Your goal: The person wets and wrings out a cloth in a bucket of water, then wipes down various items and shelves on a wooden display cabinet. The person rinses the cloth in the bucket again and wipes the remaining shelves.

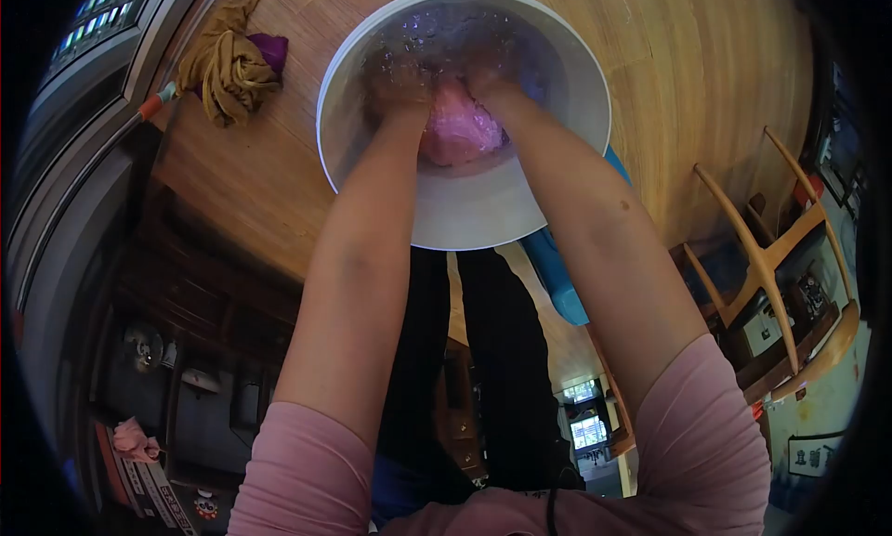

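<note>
A white bucket (474,215) stands on the floor in front of me with water (446,34) in it. Both my arms reach down inside. A wet pink cloth (462,132) lies bunched in the water between my wrists. My left hand (400,88) is at the cloth's left side, and my right hand (492,79) is at its right. Water, splashes and dim light blur both hands, so their fingers do not show clearly. Whether they grip the cloth cannot be made out.
On the wooden floor (678,71), a brown cloth (228,71) lies at the upper left with a purple piece (269,51) beside it. A blue plastic object (557,276) is partly behind the bucket. A wooden chair (767,257) stands at right, and dark shelves (186,350) at left.
</note>
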The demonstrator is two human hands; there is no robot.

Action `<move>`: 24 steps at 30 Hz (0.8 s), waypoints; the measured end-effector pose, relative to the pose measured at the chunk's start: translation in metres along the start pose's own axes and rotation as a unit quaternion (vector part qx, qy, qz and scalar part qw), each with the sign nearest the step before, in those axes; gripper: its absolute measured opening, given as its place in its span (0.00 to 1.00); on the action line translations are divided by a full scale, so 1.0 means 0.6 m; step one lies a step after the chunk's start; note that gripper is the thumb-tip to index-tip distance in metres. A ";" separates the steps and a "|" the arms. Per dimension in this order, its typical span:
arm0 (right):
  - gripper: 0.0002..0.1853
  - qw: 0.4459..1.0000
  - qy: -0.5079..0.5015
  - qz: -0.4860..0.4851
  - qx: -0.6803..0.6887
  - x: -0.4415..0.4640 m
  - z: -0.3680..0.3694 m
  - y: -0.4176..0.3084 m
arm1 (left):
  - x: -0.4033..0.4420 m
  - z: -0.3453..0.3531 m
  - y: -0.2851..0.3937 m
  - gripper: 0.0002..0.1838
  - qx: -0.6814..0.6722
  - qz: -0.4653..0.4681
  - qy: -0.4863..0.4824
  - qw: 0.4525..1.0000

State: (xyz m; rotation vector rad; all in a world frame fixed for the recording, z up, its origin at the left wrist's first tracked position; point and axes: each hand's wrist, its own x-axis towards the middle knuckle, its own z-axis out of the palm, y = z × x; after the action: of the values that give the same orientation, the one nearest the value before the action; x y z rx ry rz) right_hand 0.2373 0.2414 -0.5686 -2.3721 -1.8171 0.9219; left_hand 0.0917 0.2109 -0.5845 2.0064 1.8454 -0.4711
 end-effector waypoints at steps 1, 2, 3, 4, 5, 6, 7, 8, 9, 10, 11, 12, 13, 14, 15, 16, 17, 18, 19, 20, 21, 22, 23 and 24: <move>0.16 0.991 -0.080 -0.048 -0.099 0.021 0.011 0.012 | 0.006 -0.012 0.002 0.18 -0.002 -0.001 -0.002 1.000; 0.17 0.963 -0.159 -0.096 -0.196 0.035 0.021 0.020 | 0.017 -0.028 0.002 0.18 -0.100 -0.034 -0.056 0.993; 0.17 0.962 -0.163 -0.096 -0.196 0.038 0.040 0.025 | 0.023 -0.053 0.003 0.18 -0.196 -0.069 -0.108 0.972; 0.15 0.985 -0.043 -0.070 -0.155 0.032 0.061 0.027 | 0.020 -0.075 0.017 0.18 -0.195 -0.071 -0.111 0.972; 0.14 0.990 0.080 -0.045 -0.109 0.032 0.068 0.017 | 0.019 -0.104 0.042 0.16 -0.187 -0.142 -0.029 0.972; 0.14 0.989 0.083 -0.050 -0.108 0.030 0.035 -0.008 | 0.017 -0.129 0.054 0.14 -0.178 -0.212 0.056 0.959; 0.14 0.996 0.057 -0.044 0.046 0.011 -0.026 -0.039 | 0.002 -0.146 0.054 0.14 -0.180 -0.215 0.059 0.958; 0.15 0.980 0.028 -0.037 0.196 -0.015 -0.082 -0.065 | -0.021 -0.163 0.057 0.12 -0.313 -0.212 0.129 0.917; 0.13 0.970 0.015 -0.024 0.241 -0.042 -0.121 -0.082 | -0.045 -0.186 0.059 0.09 -0.439 -0.204 0.197 0.852; 0.12 0.958 0.001 -0.011 0.285 -0.070 -0.159 -0.098 | -0.074 -0.230 0.059 0.08 -0.553 -0.240 0.165 0.781; 0.12 0.938 -0.008 -0.092 0.334 -0.102 -0.195 -0.110 | -0.109 -0.278 0.057 0.08 -0.655 -0.269 0.130 0.694; 0.12 0.908 -0.018 -0.173 0.382 -0.129 -0.230 -0.124 | -0.143 -0.308 0.057 0.08 -0.661 -0.237 0.153 0.695; 0.12 0.907 -0.019 -0.179 0.380 -0.153 -0.254 -0.137 | -0.175 -0.334 0.058 0.07 -0.666 -0.204 0.177 0.696; 0.10 0.918 0.001 -0.219 0.330 -0.178 -0.270 -0.143 | -0.205 -0.359 0.060 0.07 -0.667 -0.204 0.183 0.693; 0.08 0.925 0.021 -0.258 0.278 -0.198 -0.284 -0.146 | -0.232 -0.381 0.064 0.09 -0.652 -0.172 0.171 0.718; 0.08 0.924 0.021 -0.264 0.277 -0.212 -0.294 -0.143 | -0.248 -0.395 0.065 0.11 -0.635 -0.140 0.159 0.743; 0.08 0.939 0.005 -0.234 0.252 -0.222 -0.306 -0.138 | -0.256 -0.393 0.067 0.11 -0.637 -0.141 0.166 0.740; 0.08 0.952 -0.011 -0.204 0.228 -0.230 -0.320 -0.138 | -0.262 -0.381 0.067 0.13 -0.718 -0.248 0.137 0.635; 0.08 0.951 -0.010 -0.210 0.227 -0.241 -0.343 -0.148 | -0.262 -0.388 0.064 0.16 -0.779 -0.346 0.102 0.512; 0.08 0.938 -0.022 -0.253 0.237 -0.258 -0.366 -0.157 | -0.258 -0.390 0.057 0.16 -0.781 -0.345 0.107 0.509; 0.09 0.922 -0.036 -0.295 0.247 -0.275 -0.387 -0.166 | -0.252 -0.397 0.047 0.18 -0.882 -0.323 -0.078 0.335; 0.09 0.921 -0.037 -0.299 0.246 -0.295 -0.407 -0.171 | -0.242 -0.400 0.039 0.20 -0.916 -0.274 -0.258 0.137; 0.09 0.917 -0.095 -0.288 0.258 -0.314 -0.425 -0.174 | -0.225 -0.364 0.051 0.21 -0.912 -0.283 -0.240 0.173; 0.09 0.911 -0.152 -0.275 0.268 -0.325 -0.441 -0.176 | -0.207 -0.314 0.059 0.21 -0.914 -0.282 -0.237 0.171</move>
State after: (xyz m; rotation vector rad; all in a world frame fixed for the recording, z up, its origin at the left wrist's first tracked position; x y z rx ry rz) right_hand 0.2358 0.1903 -0.2272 -1.3523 -1.8428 1.5003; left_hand 0.1155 0.1918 -0.3581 -0.5871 0.9065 0.7503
